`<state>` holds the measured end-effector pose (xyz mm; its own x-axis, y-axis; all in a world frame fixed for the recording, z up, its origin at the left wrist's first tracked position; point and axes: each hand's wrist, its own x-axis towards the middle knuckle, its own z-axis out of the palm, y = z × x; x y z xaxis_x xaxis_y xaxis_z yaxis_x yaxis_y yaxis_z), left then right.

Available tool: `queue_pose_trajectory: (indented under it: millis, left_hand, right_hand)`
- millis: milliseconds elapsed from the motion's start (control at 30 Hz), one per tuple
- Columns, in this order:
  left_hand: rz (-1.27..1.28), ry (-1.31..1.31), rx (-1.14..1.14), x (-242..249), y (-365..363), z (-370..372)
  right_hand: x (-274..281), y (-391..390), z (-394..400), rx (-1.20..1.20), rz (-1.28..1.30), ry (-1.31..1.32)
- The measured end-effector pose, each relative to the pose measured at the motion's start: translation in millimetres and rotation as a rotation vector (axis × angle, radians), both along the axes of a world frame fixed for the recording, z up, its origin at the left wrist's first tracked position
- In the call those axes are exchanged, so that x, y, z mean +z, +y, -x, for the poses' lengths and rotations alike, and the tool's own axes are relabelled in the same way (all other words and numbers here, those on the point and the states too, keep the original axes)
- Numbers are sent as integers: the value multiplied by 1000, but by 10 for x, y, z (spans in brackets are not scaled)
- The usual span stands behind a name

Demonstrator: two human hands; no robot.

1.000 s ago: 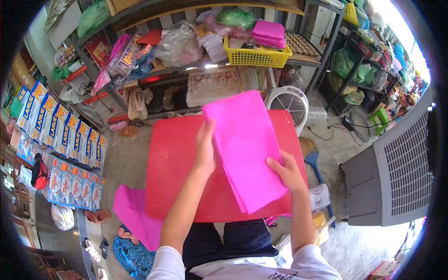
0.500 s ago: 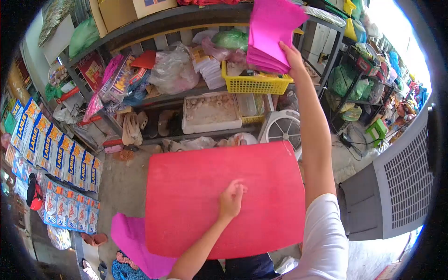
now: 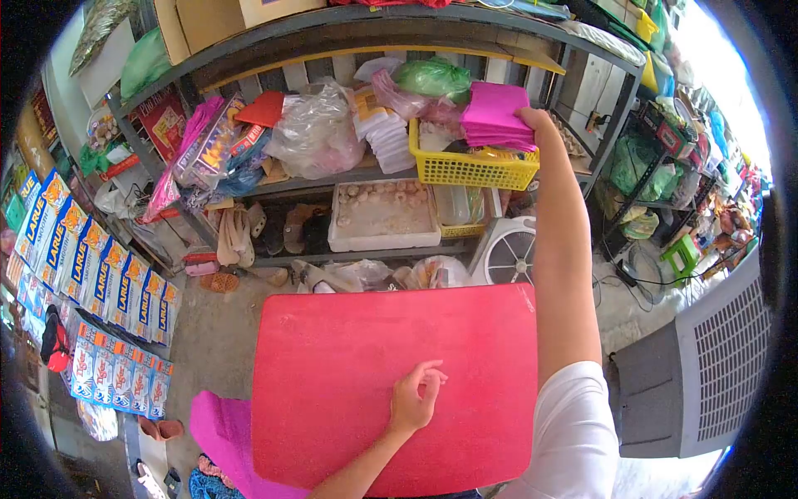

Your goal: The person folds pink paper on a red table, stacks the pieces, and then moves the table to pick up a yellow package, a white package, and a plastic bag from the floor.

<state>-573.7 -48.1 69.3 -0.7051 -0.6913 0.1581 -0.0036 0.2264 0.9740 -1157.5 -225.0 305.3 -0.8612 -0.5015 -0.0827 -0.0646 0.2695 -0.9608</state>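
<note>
A folded stack of magenta sheets (image 3: 497, 116) rests on the right part of a yellow basket (image 3: 474, 169) on the shelf. My right hand (image 3: 534, 121), arm stretched out, grips the stack's right edge. Over the middle of the red tabletop (image 3: 332, 358) is my left hand (image 3: 418, 397), its fingers loosely curled and apart, holding nothing. A larger magenta piece (image 3: 224, 432) hangs at the table's lower left side.
The metal shelf (image 3: 374, 170) spans the back, with plastic bags, white packets (image 3: 386, 137) and a white foam box (image 3: 384, 214). A grey air cooler (image 3: 690, 366) stands right. Beer cartons (image 3: 91, 258) line the left. A white fan (image 3: 505, 254) stands behind the table.
My right hand has lowered the magenta stack onto the basket, where it now lies flatter. The view has shifted, and my left hand's fingers have spread slightly.
</note>
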Motion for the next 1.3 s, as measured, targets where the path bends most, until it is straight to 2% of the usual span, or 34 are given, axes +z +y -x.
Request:
queue_pose_trajectory:
  millis: [100,200,300,400,500,600,700,900,1100,1200,1300]
  left_hand:
    - [-1,-16,13,61,30,0]
    - [12,-15,21,69,33,3]
    - [20,3,28,47,44,3]
    - [7,19,27,31,45,11]
    - [7,24,20,56,36,17]
    - [40,6,21,78,37,3]
    - [17,-2,24,88,35,11]
    - [15,-1,10,33,44,0]
    - [22,-16,18,98,41,-8]
    - [15,-2,21,93,29,3]
    - [14,-22,27,111,33,-30]
  right_hand:
    - [-41,23,-20,-36,147,-17]
    - [-130,58,95,62,564,-85]
    - [-133,219,-325,22,720,58]
    - [-473,409,-454,-185,257,809]
    - [-566,761,-1260,-303,-8,1466]
    - [-570,847,-1286,-12,-183,1777]
    - [-440,779,-1207,145,-435,1837]
    - [-336,631,-1052,161,-591,1933]
    - [-312,139,-944,-33,-644,1717]
    - [-372,-9,-859,-99,-533,1592]
    - [-430,44,-899,-70,-577,1596]
